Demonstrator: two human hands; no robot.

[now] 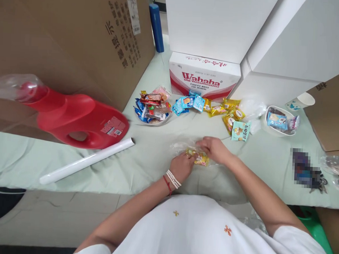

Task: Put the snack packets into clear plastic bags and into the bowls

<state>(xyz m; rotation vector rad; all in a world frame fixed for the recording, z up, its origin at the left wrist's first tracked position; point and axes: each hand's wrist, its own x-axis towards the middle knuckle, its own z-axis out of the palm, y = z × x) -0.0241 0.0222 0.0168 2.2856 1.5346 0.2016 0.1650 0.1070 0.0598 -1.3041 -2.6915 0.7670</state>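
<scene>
A clear plastic bag (178,145) lies on the table in front of me, with yellow snack packets (203,161) in or under its film. My left hand (182,165), with beaded and red bracelets at the wrist, has its fingers curled onto a yellow packet. At the bag's far side, my right hand (213,148) pinches the thin film with bent fingers. Its fingertips are partly hidden. Beyond the hands lie more yellow packets (219,109), blue packets (189,102) and a mint-green packet (240,131).
A bowl of mixed snacks (158,122) stands left of centre, and a white bowl (281,132) stands right near a paper cup (304,101). A red jug (82,119) and a white tube (89,161) lie left. A Wahaha box (205,78) and large cartons (72,36) edge the table.
</scene>
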